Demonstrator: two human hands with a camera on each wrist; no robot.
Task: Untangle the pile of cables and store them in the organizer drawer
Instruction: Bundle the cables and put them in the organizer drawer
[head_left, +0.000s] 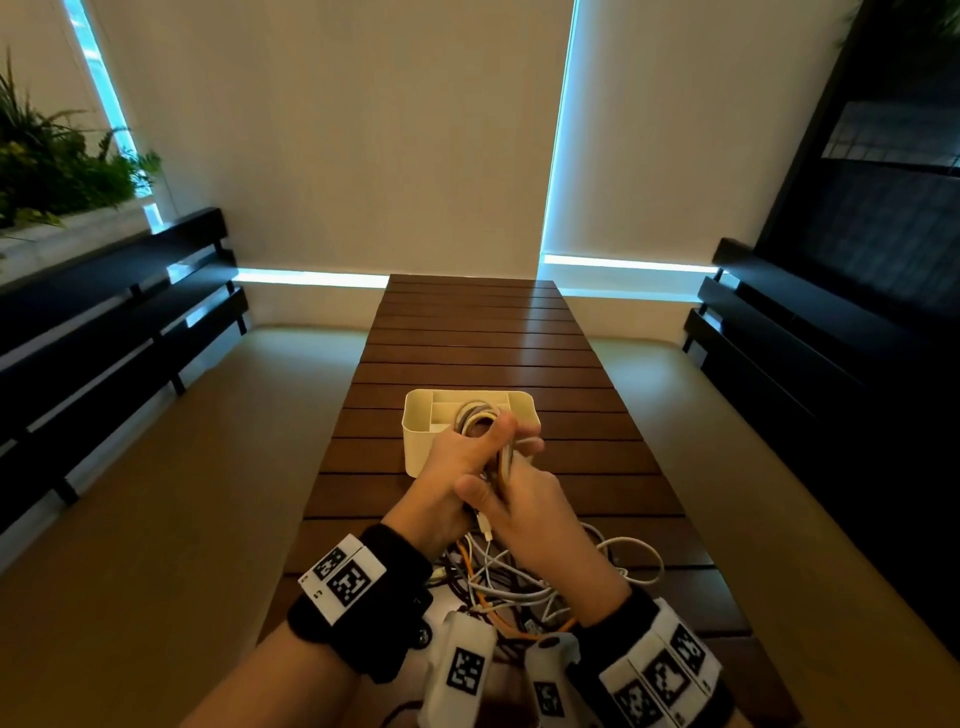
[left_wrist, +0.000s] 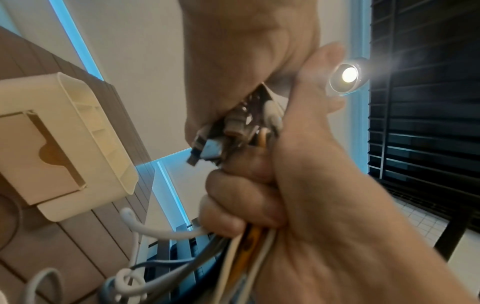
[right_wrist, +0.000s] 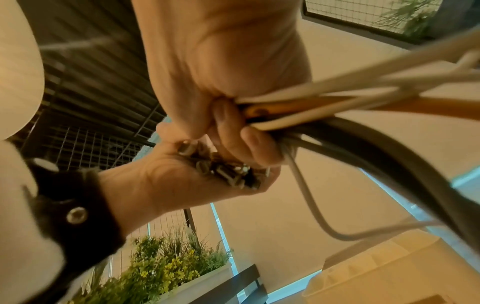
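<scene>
Both hands up together over the near half of the table (head_left: 478, 338), sharing one bundle of cables (head_left: 480, 418). Left hand (head_left: 449, 462) curled round the bundle's plug ends: in the right wrist view, a cluster of metal connectors (right_wrist: 223, 170) bunched against its palm. Right hand (head_left: 535, 512) clenched in a tight grip on the strands beside it, with white, orange and grey cords fanning out past the fingers (right_wrist: 255, 144). In the left wrist view the same two fists pressed close, connectors poking out between them.

Above the hands in the head view, a coiled loop of the bundle in line with the open top of the organizer (head_left: 415, 447); cannot tell whether the loop dips inside or hangs just over it. Organizer cream-white, upright on the table beyond the hands, with dividers visible inside.

Nearer the body, under both wrists, a loose pile of cables (head_left: 519, 587) on the table: white, grey, orange and dark strands crossing one another, one white loop spilling out to the right. Black straps with printed markers on both wrists. Dark benches along both sides of the table, a planter (head_left: 52, 166) with greenery at far left.
</scene>
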